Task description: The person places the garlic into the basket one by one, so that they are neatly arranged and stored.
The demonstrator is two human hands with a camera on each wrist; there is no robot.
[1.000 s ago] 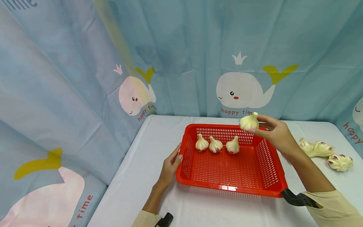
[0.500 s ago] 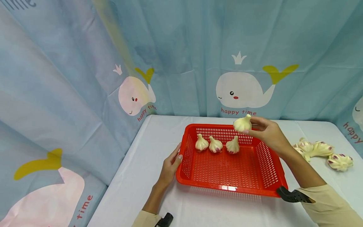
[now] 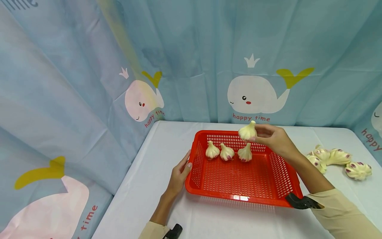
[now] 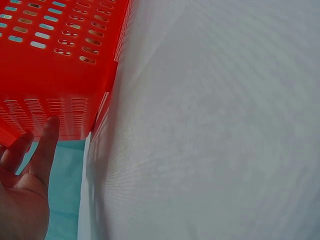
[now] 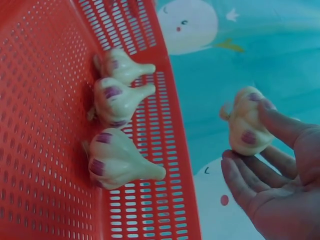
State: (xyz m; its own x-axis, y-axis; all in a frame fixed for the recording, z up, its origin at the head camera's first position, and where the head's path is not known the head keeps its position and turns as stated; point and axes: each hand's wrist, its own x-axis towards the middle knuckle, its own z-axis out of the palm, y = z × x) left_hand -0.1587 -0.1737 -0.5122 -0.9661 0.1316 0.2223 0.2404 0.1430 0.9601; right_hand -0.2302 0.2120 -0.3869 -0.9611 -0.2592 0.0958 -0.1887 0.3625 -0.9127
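The right hand (image 3: pixel 276 141) pinches a garlic bulb (image 3: pixel 247 132) between thumb and fingers, neck upward, above the far side of the basket (image 3: pixel 235 198); the grip looks to be mostly fingertips, so a smooth skin could let the bulb turn or slip; dropped there, it might hit the rim and roll out.

Below the held bulb stands the right-hand bulb (image 3: pixel 245 153) of a row of three along the far wall; lowering straight down could knock it over, and the middle bulb (image 3: pixel 227 152) and left bulb (image 3: pixel 212 151) sit close enough to be jostled too.

The left hand (image 3: pixel 178 176) lies against the basket's left end, fingers fairly straight; a hard push there could slide the basket; the black wrist mount (image 3: pixel 301 201) overlaps the near right corner, contact unclear, and might snag; more garlic (image 3: pixel 358 171) lies to the right on the table (image 3: pixel 143 186).
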